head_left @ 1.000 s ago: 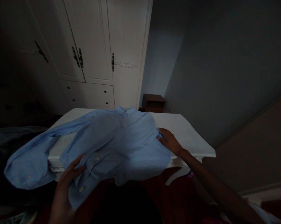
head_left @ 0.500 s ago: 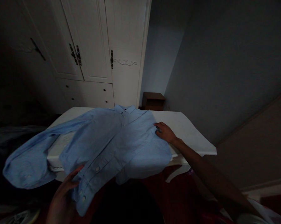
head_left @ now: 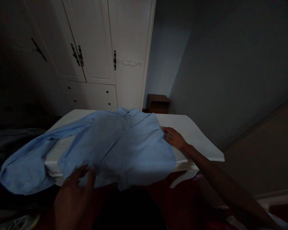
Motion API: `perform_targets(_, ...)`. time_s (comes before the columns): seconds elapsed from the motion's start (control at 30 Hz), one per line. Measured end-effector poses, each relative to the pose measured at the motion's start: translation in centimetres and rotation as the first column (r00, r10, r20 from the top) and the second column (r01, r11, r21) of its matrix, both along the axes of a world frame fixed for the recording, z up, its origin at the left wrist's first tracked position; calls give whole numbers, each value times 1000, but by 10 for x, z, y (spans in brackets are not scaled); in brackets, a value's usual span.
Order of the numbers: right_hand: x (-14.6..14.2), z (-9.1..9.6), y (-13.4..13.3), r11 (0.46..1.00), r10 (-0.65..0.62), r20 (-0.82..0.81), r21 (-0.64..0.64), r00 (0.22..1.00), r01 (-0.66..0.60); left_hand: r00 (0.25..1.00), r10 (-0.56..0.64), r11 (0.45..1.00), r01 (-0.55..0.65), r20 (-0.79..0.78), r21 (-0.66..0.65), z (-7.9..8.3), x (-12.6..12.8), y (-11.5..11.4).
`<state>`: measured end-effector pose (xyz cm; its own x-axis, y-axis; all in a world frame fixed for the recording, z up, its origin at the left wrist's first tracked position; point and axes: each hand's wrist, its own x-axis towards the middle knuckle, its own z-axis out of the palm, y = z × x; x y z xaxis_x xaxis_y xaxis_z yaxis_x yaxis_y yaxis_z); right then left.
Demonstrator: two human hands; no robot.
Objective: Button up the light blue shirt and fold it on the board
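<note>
A light blue button-up shirt (head_left: 129,143) lies front up on a white table (head_left: 194,131), collar at the far edge. One sleeve (head_left: 26,169) stretches left and droops over the table's side, and the hem hangs over the near edge. My left hand (head_left: 72,191) is at the lower left of the shirt front, thumb and forefinger closed on the cloth near the hem. Its fingertips are dim and slightly blurred. At the shirt's right side, below the shoulder, my right hand (head_left: 174,137) has its fingers curled on the cloth edge. The other sleeve is not visible.
Behind the table stands a white wardrobe (head_left: 132,38) with dark handles and drawers. A small brown cabinet (head_left: 158,98) sits by the grey wall (head_left: 230,64). Dark cloth (head_left: 17,134) is heaped at left. A curved table leg (head_left: 182,179) shows at the near right.
My left hand has moved slightly right and turned; the buttoned front edge that hung by it no longer shows. My right hand has shifted slightly right and down.
</note>
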<state>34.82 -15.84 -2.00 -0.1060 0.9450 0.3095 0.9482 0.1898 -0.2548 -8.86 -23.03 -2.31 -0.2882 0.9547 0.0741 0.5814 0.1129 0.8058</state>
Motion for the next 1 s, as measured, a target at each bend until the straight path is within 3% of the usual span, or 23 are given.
perform_targets(0.07, -3, 6, 0, 999, 8, -10, -47, 1000, -9, 997, -63, 987, 69, -47, 142, 19, 26, 15)
perform_targets(0.13, -7, 11, 0, 994, 3, 14, -110, 1000, -2, 973, -226, 953, 210, 48, 218, 38, 59, 39)
perform_targets(0.23, -12, 15, -2, 989, -42, 43, -143, 998, 48, 879, -471, 840, 422, 71, 342, 61, 118, 87)
perform_targets(0.33, -15, 12, -4, 986, -133, 32, -101, 991, 135, 810, -584, 736, 559, -60, 382, 73, 178, 141)
perform_targets(0.4, -16, 10, -5, 983, -165, 12, -73, 986, 166, 746, -625, 683, 665, -229, 303, 75, 212, 177)
perform_targets(0.47, -18, 8, -5, 982, -182, -12, -45, 983, 182, 654, -658, 639, 747, -373, 183, 73, 239, 210)
perform_targets(0.67, -26, 5, -2, 976, -211, 27, -47, 977, 212, 502, -769, 520, 851, -395, 71, 55, 286, 286)
perform_targets(0.87, -22, 3, 5, 983, -143, 105, -101, 984, 153, 390, -841, 409, 912, -374, 32, 27, 313, 327)
perform_targets(1.0, -15, -1, 0, 986, -142, 32, -89, 989, 144, 379, -849, 399, 917, -368, 24, 12, 318, 340)
